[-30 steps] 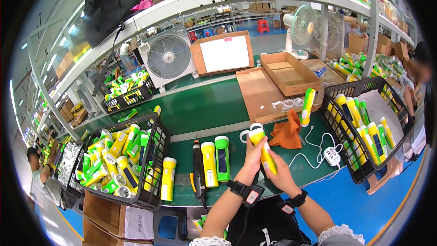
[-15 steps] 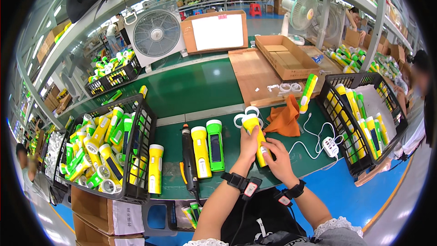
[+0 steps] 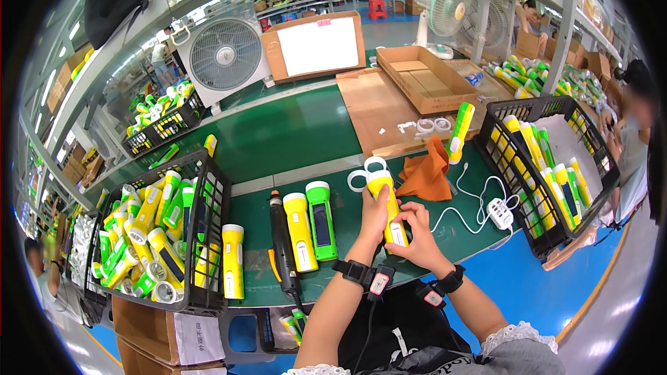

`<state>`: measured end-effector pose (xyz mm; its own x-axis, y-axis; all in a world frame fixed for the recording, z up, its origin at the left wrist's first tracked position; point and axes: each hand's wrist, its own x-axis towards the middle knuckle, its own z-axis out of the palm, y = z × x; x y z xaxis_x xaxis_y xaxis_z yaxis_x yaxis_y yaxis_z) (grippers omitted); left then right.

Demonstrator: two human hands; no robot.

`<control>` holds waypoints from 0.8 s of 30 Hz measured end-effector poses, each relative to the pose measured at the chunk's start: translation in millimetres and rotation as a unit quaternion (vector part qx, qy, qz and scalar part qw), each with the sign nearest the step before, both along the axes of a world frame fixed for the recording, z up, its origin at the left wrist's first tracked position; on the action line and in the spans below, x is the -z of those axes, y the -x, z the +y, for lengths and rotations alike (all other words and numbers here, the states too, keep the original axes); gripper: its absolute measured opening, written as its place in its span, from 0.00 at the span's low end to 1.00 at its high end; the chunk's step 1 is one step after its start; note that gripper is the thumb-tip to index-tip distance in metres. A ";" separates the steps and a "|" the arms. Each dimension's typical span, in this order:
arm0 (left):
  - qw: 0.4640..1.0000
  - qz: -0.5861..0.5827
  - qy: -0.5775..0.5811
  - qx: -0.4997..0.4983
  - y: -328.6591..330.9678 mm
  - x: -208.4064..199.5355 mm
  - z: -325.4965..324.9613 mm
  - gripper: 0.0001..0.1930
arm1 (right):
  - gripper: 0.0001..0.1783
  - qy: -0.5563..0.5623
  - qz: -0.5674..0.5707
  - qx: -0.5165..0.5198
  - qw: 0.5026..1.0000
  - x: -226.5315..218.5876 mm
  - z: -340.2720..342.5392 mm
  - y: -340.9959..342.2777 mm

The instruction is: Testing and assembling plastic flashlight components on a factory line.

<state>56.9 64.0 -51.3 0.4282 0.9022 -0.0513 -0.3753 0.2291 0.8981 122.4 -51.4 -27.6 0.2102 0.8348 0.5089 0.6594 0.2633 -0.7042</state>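
Observation:
A yellow flashlight [image 3: 380,179] with a pale head stands tilted in both my hands over the green bench. My left hand [image 3: 374,219] wraps its body below the head. The thumb and fingers of my right hand [image 3: 421,242] close on its lower end, near a pale panel. White rings [image 3: 357,181] lie just beyond the flashlight head. To the left are a green flashlight [image 3: 322,223] with a dark panel, a yellow flashlight [image 3: 300,234], a black electric screwdriver [image 3: 283,246] and another yellow flashlight [image 3: 233,264].
A black crate [image 3: 208,236] heaped with flashlights stands left; another black crate [image 3: 549,230] holds several at right. An orange cloth [image 3: 425,175], a white power strip [image 3: 499,214] with cable and a yellow-green flashlight [image 3: 459,133] lie between. Behind are a cardboard tray [image 3: 445,103] and fans.
My right hand has shifted down to the flashlight's lower end, its fingers now closed there. My left hand still holds the body. The whole view has shifted slightly.

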 end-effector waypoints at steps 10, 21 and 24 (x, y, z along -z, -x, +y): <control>0.995 -0.055 -0.079 0.027 4.9 -27.6 -3.2 0.17 | 0.21 0.074 0.271 -0.211 0.936 16.5 -15.5 -35.0; 0.980 -0.153 -0.123 0.033 8.4 -23.4 -1.2 0.21 | 0.45 0.063 0.031 -0.144 0.987 8.2 -10.6 -26.7; 0.982 -0.142 -0.118 0.028 10.3 -26.4 -2.4 0.20 | 0.48 0.074 0.021 -0.144 0.987 7.2 -10.5 -27.2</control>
<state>46.6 61.6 -25.0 0.4438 0.8493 0.2857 -0.6112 0.0537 0.7896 149.6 -61.9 -34.9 -0.0278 0.9272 0.3734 0.5425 0.3278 -0.7734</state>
